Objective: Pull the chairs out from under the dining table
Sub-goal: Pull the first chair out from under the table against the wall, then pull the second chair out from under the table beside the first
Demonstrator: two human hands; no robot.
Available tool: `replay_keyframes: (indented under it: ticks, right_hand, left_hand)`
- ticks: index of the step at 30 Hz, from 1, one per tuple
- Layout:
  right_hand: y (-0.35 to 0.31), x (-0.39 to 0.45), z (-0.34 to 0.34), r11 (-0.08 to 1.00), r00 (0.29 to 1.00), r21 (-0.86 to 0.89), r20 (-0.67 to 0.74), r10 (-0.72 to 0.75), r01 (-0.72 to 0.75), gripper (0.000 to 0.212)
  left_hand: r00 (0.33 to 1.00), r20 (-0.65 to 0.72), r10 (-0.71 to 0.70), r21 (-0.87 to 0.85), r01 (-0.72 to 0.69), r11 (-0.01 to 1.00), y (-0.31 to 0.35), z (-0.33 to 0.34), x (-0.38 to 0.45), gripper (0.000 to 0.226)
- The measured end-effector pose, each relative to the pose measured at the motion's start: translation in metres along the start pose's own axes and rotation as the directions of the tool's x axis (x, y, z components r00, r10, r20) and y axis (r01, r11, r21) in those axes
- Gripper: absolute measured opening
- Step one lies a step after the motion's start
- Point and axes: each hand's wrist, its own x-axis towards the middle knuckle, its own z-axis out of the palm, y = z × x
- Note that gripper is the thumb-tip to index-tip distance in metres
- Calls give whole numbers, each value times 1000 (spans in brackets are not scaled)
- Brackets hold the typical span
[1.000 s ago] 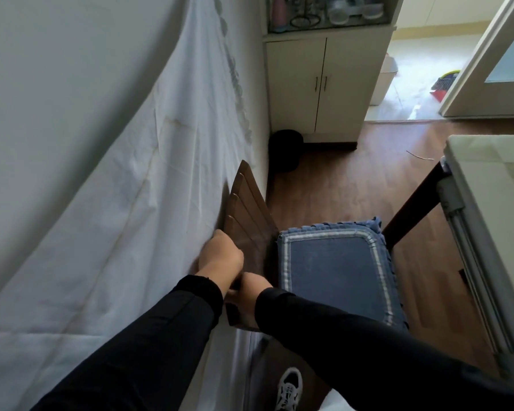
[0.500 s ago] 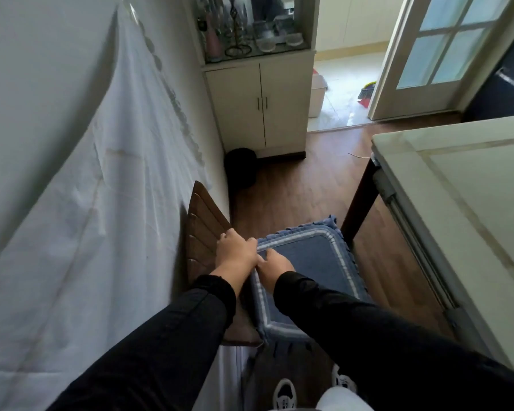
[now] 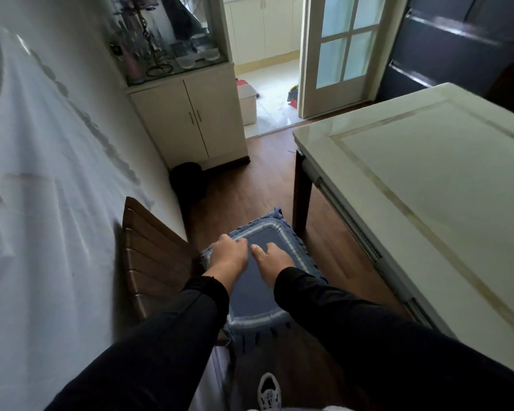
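Chair (image 3: 166, 259) at lower centre stands clear of dining table (image 3: 428, 179), backrest against draped wall at left. Left hand (image 3: 229, 254) curls over blue cushion (image 3: 267, 280) edge; right hand (image 3: 272, 259) rests flat, fingers loose. Other chairs not visible; remainder unknown.

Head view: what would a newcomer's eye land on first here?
Centre frame, the left hand and right hand, in black sleeves, lie on the blue fringed seat cushion of a dark wooden slatted-back chair, whose back is against the white cloth-draped wall. The chair stands clear of the pale glossy-topped dining table at the right.
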Motion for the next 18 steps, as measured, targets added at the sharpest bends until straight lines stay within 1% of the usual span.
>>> replay_keyframes:
  ticks: [3,6,10,14,18]
  right_hand:
    - [26,-18,-27,999,1000,29,-12,-14,14,69]
    - [57,-42,-58,998,999,60,-27,-23,24,69]
    - [100,-78,-91,994,997,99,-66,-32,38,67]
    - [130,-110,-108,994,996,103,-86,-25,34,67]
    - [150,-139,-112,990,992,136,-119,-28,44,66]
  left_hand:
    - [1000,3,2,-37,-2,999,18,27,-29,53]
    - [999,38,6,-117,-2,993,30,61,-68,52]
    - [996,86,1,-183,15,983,39,105,-121,58]
    - [992,123,-1,-267,34,963,42,129,-163,57]
    - [992,121,30,-267,3,964,38,138,-188,57]
